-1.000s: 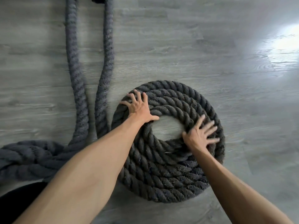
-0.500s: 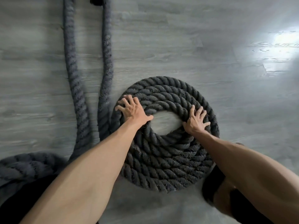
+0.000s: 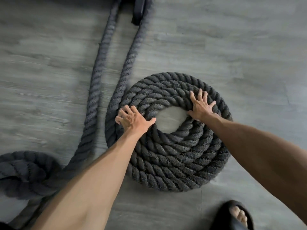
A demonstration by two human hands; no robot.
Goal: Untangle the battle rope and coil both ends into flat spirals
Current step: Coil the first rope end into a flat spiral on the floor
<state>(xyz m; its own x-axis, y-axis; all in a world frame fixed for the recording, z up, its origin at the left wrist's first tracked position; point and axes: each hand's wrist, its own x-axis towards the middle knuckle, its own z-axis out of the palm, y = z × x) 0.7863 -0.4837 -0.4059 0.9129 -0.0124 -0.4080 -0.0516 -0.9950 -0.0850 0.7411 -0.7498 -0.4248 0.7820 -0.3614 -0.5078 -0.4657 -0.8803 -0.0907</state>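
Observation:
A thick dark grey battle rope is wound into a flat spiral coil (image 3: 167,160) on the floor, with a bare patch of floor at its centre. My left hand (image 3: 132,119) rests on the coil's left inner rings, fingers spread and slightly bent. My right hand (image 3: 200,106) presses flat on the upper right rings, fingers spread. Two straight rope strands (image 3: 98,70) run from the coil's left side up to a black anchor (image 3: 138,9) at the top. A second, loose heap of rope (image 3: 23,171) lies at the lower left.
The grey wood-look floor (image 3: 240,47) stretches bare to the right and above the coil. A foot in a black sandal (image 3: 235,216) stands at the bottom right, close below the coil.
Both hands have slid along the rings: the right one from the coil's right inner edge to the upper right, the left one lower on the left side. The view has moved closer.

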